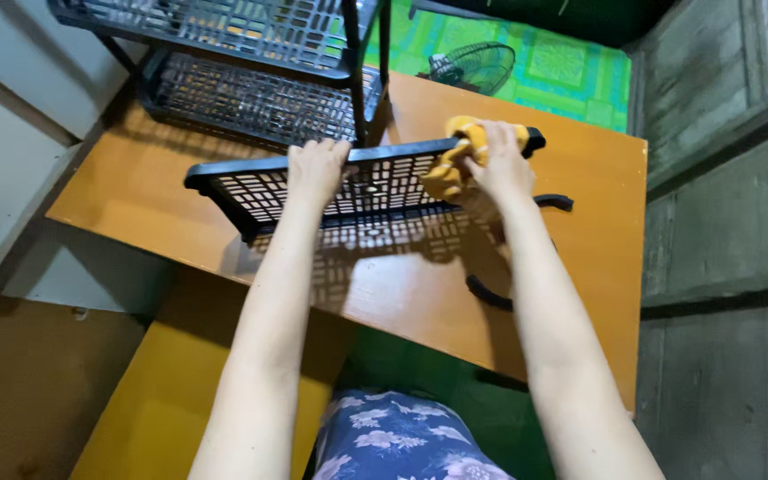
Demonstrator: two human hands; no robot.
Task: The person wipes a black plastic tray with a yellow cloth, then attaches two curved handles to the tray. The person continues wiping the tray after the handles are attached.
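Black perforated plastic shelf panel [348,187] stands tilted on its long edge on the orange wooden tabletop [597,178], steadied by the left hand [316,169], whose grip is folded over the panel's top rim; the right hand [500,164] has its grip closed around a crumpled yellow cloth [455,160] pressed to the panel's upper right end. The wiping seems to be mid-way, judging by the cloth sitting at one end with the long lattice to its left not yet under it; the black wire-and-plastic rack [251,53] behind and two loose curved black plastic pieces [491,292] beside the right forearm lie untouched.
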